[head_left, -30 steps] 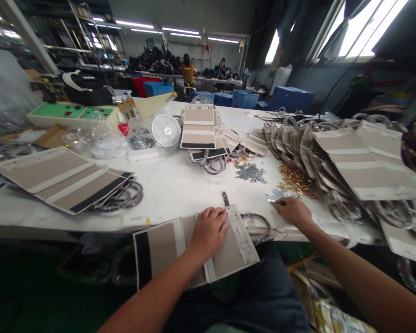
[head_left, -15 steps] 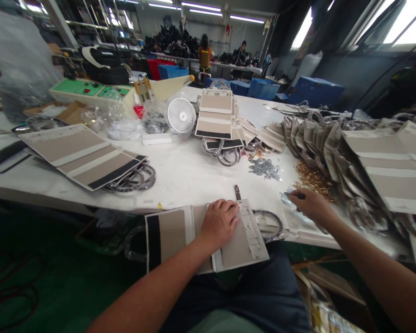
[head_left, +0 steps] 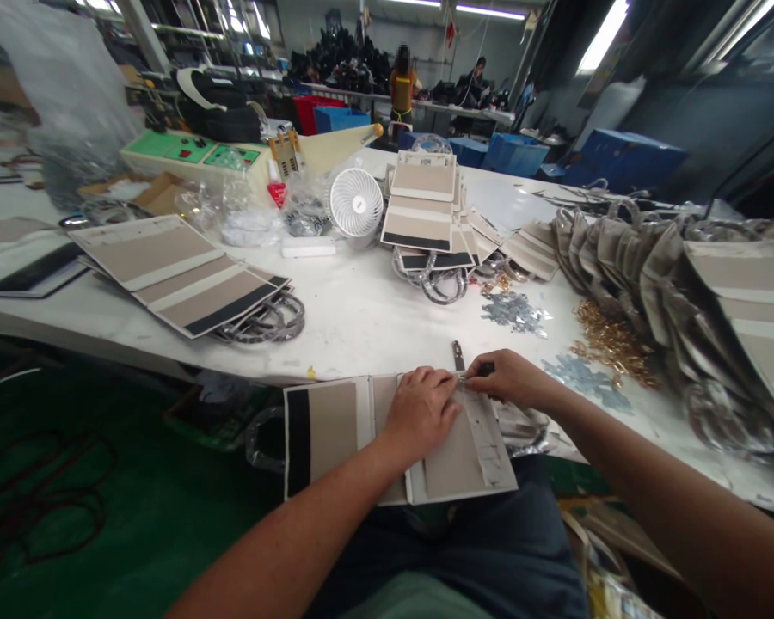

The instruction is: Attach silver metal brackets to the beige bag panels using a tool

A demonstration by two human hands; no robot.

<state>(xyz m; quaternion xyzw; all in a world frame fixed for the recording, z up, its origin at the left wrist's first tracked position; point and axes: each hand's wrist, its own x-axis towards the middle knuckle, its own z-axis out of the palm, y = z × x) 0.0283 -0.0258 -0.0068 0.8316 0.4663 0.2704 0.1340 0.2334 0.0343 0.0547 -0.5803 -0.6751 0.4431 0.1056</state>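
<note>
A beige bag panel (head_left: 335, 430) with white strips and a black band lies at the table's front edge, over my lap. Flat across its middle rests my left hand (head_left: 420, 414), fingers extended towards the panel's upper edge. My right hand (head_left: 504, 378) pinches at that same edge, just beside the left fingertips. A small dark object (head_left: 486, 369) shows in its fingers; its kind is unclear, and anything at the fingertips is too small to make out. A metal-ended strap (head_left: 457, 354) sticks out beyond the edge. A wrapped handle (head_left: 525, 428) lies beneath the right forearm.
Flat grey metal pieces (head_left: 514, 311) and gold fittings (head_left: 610, 340) lie in heaps on the table, with more grey pieces (head_left: 584, 378) nearer me. Bag panels are stacked left (head_left: 174, 266), centre (head_left: 420, 202) and right (head_left: 758, 301). A white fan (head_left: 355, 203) stands behind.
My right hand has moved left from the nearer grey pieces to the panel's upper edge. My left hand stays on the panel. The camera view has shifted slightly.
</note>
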